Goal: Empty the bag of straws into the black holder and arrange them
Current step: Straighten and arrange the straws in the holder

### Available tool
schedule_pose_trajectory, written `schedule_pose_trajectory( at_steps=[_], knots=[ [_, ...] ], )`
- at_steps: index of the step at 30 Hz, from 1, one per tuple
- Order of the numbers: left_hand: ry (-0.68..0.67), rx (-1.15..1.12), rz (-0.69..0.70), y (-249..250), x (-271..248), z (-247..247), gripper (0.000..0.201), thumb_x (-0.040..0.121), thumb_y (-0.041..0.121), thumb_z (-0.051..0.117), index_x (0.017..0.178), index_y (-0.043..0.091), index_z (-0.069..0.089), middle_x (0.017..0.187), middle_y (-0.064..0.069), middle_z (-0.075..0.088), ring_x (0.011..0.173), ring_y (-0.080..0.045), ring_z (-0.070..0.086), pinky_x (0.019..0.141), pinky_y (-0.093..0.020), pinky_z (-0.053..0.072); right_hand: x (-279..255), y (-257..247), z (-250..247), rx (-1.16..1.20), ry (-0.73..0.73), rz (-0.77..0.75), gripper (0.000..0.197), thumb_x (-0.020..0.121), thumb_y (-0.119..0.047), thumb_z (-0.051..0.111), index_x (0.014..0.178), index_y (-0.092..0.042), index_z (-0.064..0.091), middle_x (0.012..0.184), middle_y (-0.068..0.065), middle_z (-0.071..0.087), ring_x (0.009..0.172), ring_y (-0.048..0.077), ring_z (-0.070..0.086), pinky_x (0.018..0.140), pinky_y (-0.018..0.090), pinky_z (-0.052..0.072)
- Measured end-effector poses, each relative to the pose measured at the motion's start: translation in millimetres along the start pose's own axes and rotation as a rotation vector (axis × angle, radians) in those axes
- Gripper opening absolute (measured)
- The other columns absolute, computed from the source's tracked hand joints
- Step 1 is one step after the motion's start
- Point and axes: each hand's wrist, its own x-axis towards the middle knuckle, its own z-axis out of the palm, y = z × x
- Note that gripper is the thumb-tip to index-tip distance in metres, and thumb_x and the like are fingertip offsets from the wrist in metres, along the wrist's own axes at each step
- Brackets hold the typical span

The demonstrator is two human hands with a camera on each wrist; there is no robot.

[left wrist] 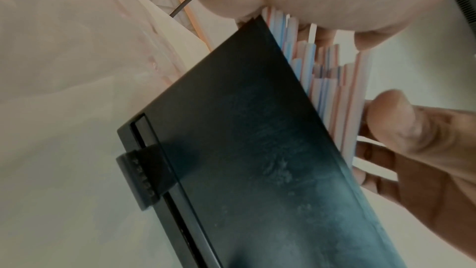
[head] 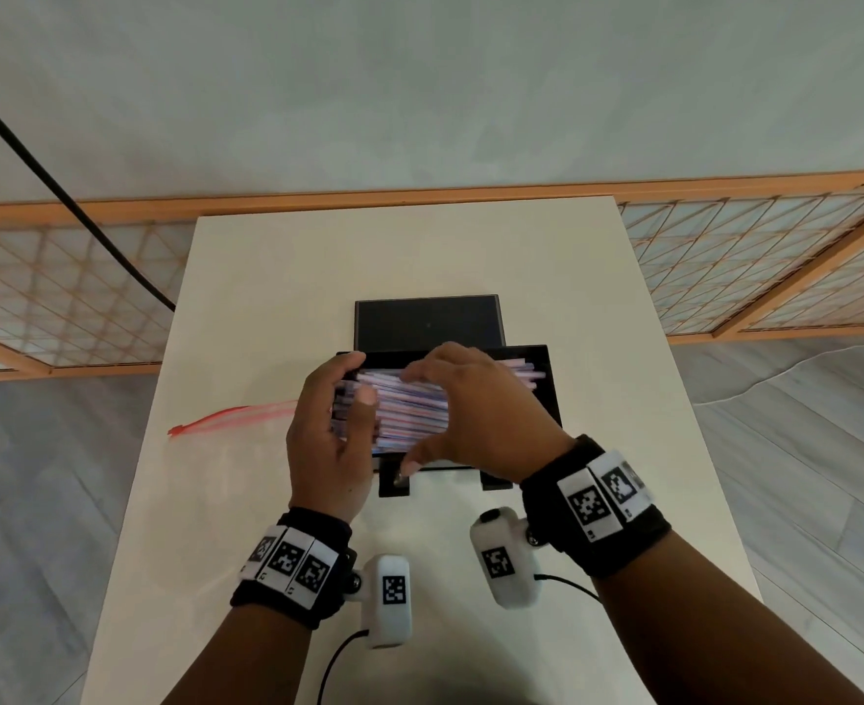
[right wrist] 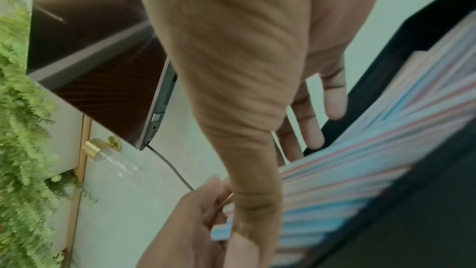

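Note:
The black holder [head: 548, 394] sits mid-table with its lid [head: 427, 323] tipped open at the back. A pile of striped pink, blue and white straws [head: 404, 399] lies across it, not quite parallel. My left hand [head: 356, 386] grips the pile's left ends, fingers curled over the far corner and thumb on top. My right hand [head: 420, 422] lies spread over the pile with straight fingers. The left wrist view shows the holder's wall [left wrist: 244, 150] with straw ends [left wrist: 332, 89] above it. The right wrist view shows straight fingers [right wrist: 335, 99] on the straws [right wrist: 373, 160].
The empty clear bag with its red zip [head: 226, 417] lies flat on the white table [head: 267, 277] left of the holder. A wooden lattice screen [head: 63, 297] stands behind the table, and a black cable [head: 63, 195] hangs at the far left.

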Motion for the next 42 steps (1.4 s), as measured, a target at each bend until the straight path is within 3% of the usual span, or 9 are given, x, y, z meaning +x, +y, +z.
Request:
schedule_pose_trajectory(
  at_steps=[5,9,13,18,24,29,33,37,42],
  knots=[
    [-0.050,0.039,0.046,3,2,6,0.047,0.099,0.045,0.047,0.130,0.014,0.064,0.128,0.007,0.065,0.118,0.003,0.058,0.099,-0.012,0.044,0,-3,18,0.067,-0.065,0.008,0.105,0.059,-0.054,0.096,0.151,-0.029,0.050,0.138,-0.002,0.058,0.126,0.022,0.056,0.102,0.046,0.052],
    [-0.075,0.043,0.081,5,3,5,0.045,0.098,0.047,0.048,0.125,0.015,0.065,0.121,0.010,0.066,0.112,0.006,0.060,0.096,-0.012,0.044,9,0,29,0.119,-0.042,-0.023,0.101,0.056,-0.047,0.097,0.146,-0.026,0.055,0.136,0.001,0.066,0.121,0.025,0.062,0.101,0.046,0.053],
    [-0.109,0.036,0.108,6,4,4,0.053,0.096,0.058,0.050,0.127,0.017,0.065,0.120,0.019,0.064,0.110,0.008,0.061,0.093,-0.009,0.044,18,0,36,0.146,-0.060,-0.058,0.094,0.056,-0.046,0.095,0.140,-0.035,0.055,0.124,-0.007,0.073,0.109,0.022,0.070,0.094,0.044,0.056],
    [-0.129,0.090,0.112,4,4,2,0.044,0.094,0.049,0.057,0.127,0.021,0.064,0.123,0.012,0.067,0.112,-0.004,0.065,0.096,-0.016,0.047,26,-1,36,0.099,-0.113,-0.053,0.090,0.058,-0.049,0.093,0.138,-0.034,0.054,0.116,-0.007,0.076,0.102,0.022,0.071,0.093,0.044,0.057],
    [-0.079,0.068,0.095,3,4,5,0.035,0.097,0.038,0.053,0.120,0.016,0.067,0.120,0.010,0.068,0.111,0.003,0.062,0.097,-0.014,0.046,29,-8,25,0.106,-0.184,-0.050,0.080,0.059,-0.047,0.095,0.129,-0.032,0.060,0.113,-0.010,0.074,0.099,0.018,0.069,0.091,0.041,0.059],
    [-0.080,0.077,0.087,1,4,5,0.033,0.099,0.033,0.049,0.119,0.015,0.069,0.125,0.010,0.068,0.114,0.007,0.060,0.098,-0.012,0.044,33,-8,11,0.159,-0.319,-0.033,0.097,0.055,-0.046,0.100,0.140,-0.031,0.055,0.125,-0.009,0.072,0.114,0.016,0.065,0.106,0.037,0.050],
    [-0.084,0.067,0.079,1,4,5,0.036,0.100,0.036,0.047,0.120,0.015,0.069,0.126,0.010,0.068,0.116,0.006,0.060,0.099,-0.014,0.046,40,-9,6,0.140,-0.417,-0.028,0.100,0.058,-0.049,0.099,0.143,-0.030,0.052,0.128,-0.009,0.070,0.116,0.014,0.064,0.110,0.037,0.048],
    [-0.085,0.043,0.079,2,4,3,0.036,0.100,0.035,0.047,0.121,0.015,0.069,0.126,0.009,0.068,0.117,0.007,0.060,0.102,-0.015,0.046,44,-10,7,0.137,-0.427,-0.026,0.100,0.056,-0.050,0.099,0.141,-0.028,0.053,0.124,-0.007,0.071,0.111,0.016,0.066,0.107,0.037,0.050],
    [-0.111,0.025,0.099,3,4,2,0.037,0.101,0.037,0.047,0.119,0.013,0.069,0.126,0.008,0.069,0.118,0.002,0.062,0.101,-0.017,0.047,48,-11,2,0.144,-0.493,-0.027,0.084,0.060,-0.048,0.098,0.133,-0.028,0.061,0.118,-0.008,0.073,0.107,0.013,0.067,0.098,0.027,0.047]
  ],
)
